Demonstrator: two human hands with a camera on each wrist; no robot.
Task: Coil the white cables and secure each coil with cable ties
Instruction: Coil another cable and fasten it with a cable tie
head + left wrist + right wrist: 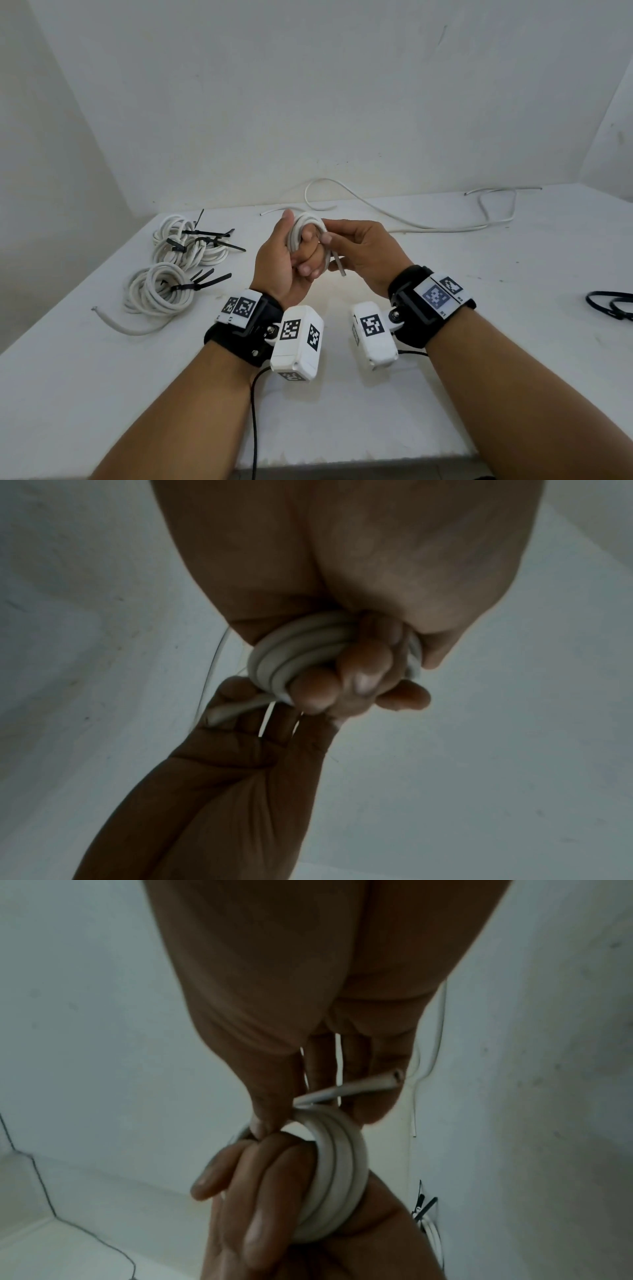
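My left hand [294, 257] holds a small coil of white cable [305, 226] above the middle of the table, fingers curled round its loops [291, 653]. The same coil [339, 1172] shows wrapped round the left fingers in the right wrist view. My right hand [346, 240] pinches the cable's free end [337, 265] just beside the coil; the cut tip [394, 1076] sticks out past the right fingers. Two tied coils [161, 287] [191, 243] with black cable ties lie at the left.
A long loose white cable [411, 224] snakes along the table's back edge towards the right wall. Black cable ties [613, 305] lie at the far right. The white table [479, 342] ends at walls behind and at both sides.
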